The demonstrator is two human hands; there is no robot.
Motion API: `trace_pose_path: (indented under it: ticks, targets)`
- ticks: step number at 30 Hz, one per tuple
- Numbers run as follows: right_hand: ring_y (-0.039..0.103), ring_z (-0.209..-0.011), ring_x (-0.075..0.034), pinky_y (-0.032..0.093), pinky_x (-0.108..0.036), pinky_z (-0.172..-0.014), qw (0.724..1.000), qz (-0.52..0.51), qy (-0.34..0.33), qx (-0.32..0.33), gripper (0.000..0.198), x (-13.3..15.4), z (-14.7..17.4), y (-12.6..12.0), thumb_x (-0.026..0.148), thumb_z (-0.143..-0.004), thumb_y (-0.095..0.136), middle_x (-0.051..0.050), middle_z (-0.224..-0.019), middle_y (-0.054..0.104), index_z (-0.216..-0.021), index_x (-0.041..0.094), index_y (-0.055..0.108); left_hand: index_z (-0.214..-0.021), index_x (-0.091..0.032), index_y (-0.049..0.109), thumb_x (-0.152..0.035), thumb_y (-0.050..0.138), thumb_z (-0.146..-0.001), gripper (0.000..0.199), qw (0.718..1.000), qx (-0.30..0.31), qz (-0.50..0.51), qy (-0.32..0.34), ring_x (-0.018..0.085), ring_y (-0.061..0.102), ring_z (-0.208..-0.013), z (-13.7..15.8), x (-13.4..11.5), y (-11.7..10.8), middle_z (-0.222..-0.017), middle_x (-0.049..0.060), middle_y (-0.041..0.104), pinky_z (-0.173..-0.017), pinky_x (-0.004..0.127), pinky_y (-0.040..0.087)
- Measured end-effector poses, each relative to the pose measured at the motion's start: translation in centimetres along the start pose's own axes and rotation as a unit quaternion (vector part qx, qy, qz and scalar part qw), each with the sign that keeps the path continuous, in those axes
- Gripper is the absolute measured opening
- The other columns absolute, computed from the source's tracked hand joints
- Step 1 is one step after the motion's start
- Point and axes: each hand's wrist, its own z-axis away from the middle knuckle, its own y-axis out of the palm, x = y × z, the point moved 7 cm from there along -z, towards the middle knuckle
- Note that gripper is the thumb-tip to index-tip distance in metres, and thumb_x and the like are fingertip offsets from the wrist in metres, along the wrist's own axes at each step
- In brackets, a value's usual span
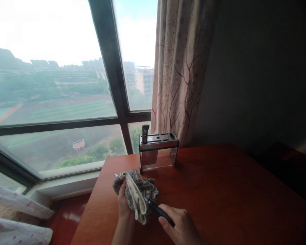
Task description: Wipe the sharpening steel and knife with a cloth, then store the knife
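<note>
My right hand (178,221) is closed around the ribbed black handle (162,212) of a tool. Most of its metal part is wrapped in a grey and cream cloth (136,195), and a narrow pale tip shows past the cloth's far left side, so I cannot tell its exact kind. My left hand (123,200) grips the cloth around that metal part, its thumb up and the other fingers hidden beneath. Just beyond the cloth stands a clear-sided knife block (159,144) with a slotted metal top. One knife (145,133) is in its left end, handle upward.
Under everything is a reddish-brown wooden table (219,190). Its far edge meets a large dark-framed window (119,88) and a patterned curtain (178,68). A dark wall lies to the right. Pale curtain fabric (17,217) hangs at the lower left.
</note>
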Motion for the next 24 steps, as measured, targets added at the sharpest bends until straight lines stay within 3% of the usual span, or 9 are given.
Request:
trace_pose_path:
  ticks: [5,10,14,17,24]
  targets:
    - [0.064,-0.067,-0.017,0.045,-0.022,-0.063,0.997,-0.066,0.027,0.022,0.041,-1.1,1.2,-1.8,0.052,-0.092,0.041,-0.002,-0.077,0.071,-0.099,0.023,0.069,-0.108,-0.018,0.069,-0.026,0.046,-0.09,0.03,0.997,-0.036,0.058,0.036,0.022,0.073,-0.076,-1.0,-3.3,-1.2,-0.068,0.001,0.075,-0.085,0.034,0.055]
    - [0.062,-0.065,-0.018,0.045,-0.024,-0.064,0.987,-0.105,0.122,-0.02,0.048,-3.6,2.5,-2.1,0.06,-0.088,0.042,-0.003,-0.075,0.072,-0.095,0.024,0.075,-0.126,-0.02,0.058,-0.03,0.042,-0.094,0.037,0.994,-0.007,0.096,0.057,0.017,0.071,-0.064,-1.4,-4.5,-1.8,-0.066,0.0,0.074,-0.09,0.033,0.053]
    - [0.062,-0.066,-0.019,0.045,-0.025,-0.063,0.981,-0.124,0.145,-0.028,0.056,-4.3,2.5,-0.2,0.063,-0.088,0.038,-0.003,-0.075,0.072,-0.096,0.022,0.075,-0.125,-0.024,0.059,-0.041,0.043,-0.093,0.039,0.994,0.003,0.104,0.011,0.021,0.072,-0.068,-0.9,-3.1,-1.2,-0.07,0.001,0.075,-0.089,0.037,0.053]
    - [0.063,-0.068,-0.02,0.046,-0.024,-0.064,0.981,-0.132,0.139,-0.04,0.062,-4.1,2.1,1.6,0.067,-0.087,0.035,-0.005,-0.075,0.072,-0.093,0.02,0.075,-0.114,-0.025,0.065,-0.049,0.047,-0.089,0.038,0.995,0.019,0.1,-0.022,0.025,0.072,-0.072,0.0,-1.5,-0.3,-0.072,0.002,0.076,-0.085,0.041,0.055]
    - [0.068,-0.074,-0.023,0.048,-0.024,-0.067,0.985,-0.103,0.123,-0.067,0.059,-2.4,0.2,2.5,0.064,-0.09,0.033,-0.009,-0.078,0.074,-0.094,0.021,0.073,-0.091,-0.019,0.073,-0.034,0.064,-0.081,0.02,0.993,0.077,0.017,-0.087,0.026,0.072,-0.079,0.7,2.6,0.5,-0.074,0.003,0.075,-0.082,0.04,0.056]
